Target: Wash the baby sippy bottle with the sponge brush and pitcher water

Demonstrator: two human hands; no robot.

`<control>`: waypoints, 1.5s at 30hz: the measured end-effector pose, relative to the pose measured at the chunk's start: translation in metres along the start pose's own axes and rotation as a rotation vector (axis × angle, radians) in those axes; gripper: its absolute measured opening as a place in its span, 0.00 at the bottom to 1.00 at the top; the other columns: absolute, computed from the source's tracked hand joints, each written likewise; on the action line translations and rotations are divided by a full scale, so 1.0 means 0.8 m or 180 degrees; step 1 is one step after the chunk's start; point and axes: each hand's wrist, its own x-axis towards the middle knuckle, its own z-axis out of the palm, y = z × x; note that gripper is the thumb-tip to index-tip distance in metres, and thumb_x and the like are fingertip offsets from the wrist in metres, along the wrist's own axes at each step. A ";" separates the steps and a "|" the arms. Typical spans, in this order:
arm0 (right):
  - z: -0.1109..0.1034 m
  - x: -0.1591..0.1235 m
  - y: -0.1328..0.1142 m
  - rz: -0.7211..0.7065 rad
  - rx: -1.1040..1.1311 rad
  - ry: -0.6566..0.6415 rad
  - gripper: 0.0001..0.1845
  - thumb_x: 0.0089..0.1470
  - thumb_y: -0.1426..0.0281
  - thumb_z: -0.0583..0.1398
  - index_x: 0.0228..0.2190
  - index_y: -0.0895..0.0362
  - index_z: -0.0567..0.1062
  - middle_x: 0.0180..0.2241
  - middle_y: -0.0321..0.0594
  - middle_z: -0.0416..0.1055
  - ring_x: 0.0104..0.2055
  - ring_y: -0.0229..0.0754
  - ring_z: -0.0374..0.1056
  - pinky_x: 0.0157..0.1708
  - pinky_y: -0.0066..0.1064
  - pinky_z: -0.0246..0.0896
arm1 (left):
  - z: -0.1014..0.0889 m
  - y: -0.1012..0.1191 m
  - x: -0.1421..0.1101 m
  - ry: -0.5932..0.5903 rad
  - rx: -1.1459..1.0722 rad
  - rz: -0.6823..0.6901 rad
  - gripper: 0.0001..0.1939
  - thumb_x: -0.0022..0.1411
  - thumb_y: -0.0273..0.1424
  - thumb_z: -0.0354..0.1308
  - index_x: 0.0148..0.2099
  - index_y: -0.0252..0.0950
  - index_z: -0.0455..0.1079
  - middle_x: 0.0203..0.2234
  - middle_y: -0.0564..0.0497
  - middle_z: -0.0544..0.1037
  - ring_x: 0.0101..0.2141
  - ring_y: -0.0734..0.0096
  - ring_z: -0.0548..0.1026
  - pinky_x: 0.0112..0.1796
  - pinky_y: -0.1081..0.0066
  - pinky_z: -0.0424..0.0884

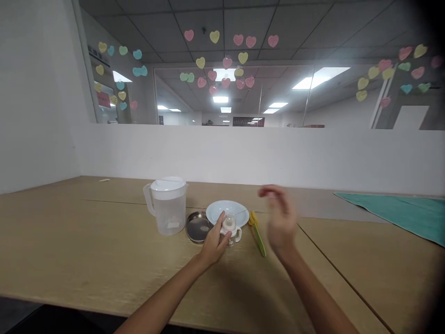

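Observation:
My left hand [212, 245] is closed around a small sippy cup [229, 224] with a white collar, a white side handle and a clear top. It is held just in front of a pale bowl [212, 211], overlapping the bowl's near edge in view. A thin stick-like piece crosses the bowl's right side. To the right, my right hand [282, 225] is raised above the table, fingers bent and smeared by motion; whether it holds anything does not show. Nearest to it lie what look like scissors [257, 237], with yellow loops and a green lower part.
A clear lidded pitcher [170, 211] stands left of a round metal dish [197, 228]. A teal cloth [399, 211] lies at the far right. Behind the wooden table [86, 250] rises a white wall [222, 153] with a window above.

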 end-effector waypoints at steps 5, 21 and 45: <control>0.042 -0.002 0.016 0.0531 0.0256 -0.0118 0.16 0.57 0.61 0.51 0.37 0.58 0.72 0.36 0.43 0.72 0.40 0.42 0.67 0.43 0.36 0.62 | -0.001 -0.001 -0.002 -0.0084 -0.0023 -0.0054 0.36 0.63 0.40 0.47 0.66 0.36 0.34 0.58 0.42 0.59 0.56 0.61 0.60 0.55 0.60 0.55; 0.076 -0.064 0.108 0.0737 0.0135 -0.1130 0.18 0.56 0.59 0.50 0.33 0.57 0.74 0.36 0.42 0.73 0.40 0.42 0.68 0.42 0.32 0.61 | 0.002 -0.018 0.000 -0.0004 0.0205 -0.0205 0.46 0.48 0.42 0.63 0.64 0.36 0.45 0.47 0.41 0.70 0.47 0.57 0.68 0.49 0.57 0.62; 0.077 -0.087 0.116 0.0769 -0.0621 -0.0753 0.22 0.44 0.59 0.60 0.41 0.56 0.68 0.37 0.41 0.72 0.36 0.43 0.68 0.36 0.32 0.63 | 0.000 -0.020 -0.006 -0.0146 0.0268 -0.0044 0.39 0.55 0.42 0.58 0.63 0.37 0.46 0.58 0.41 0.59 0.56 0.56 0.59 0.55 0.57 0.55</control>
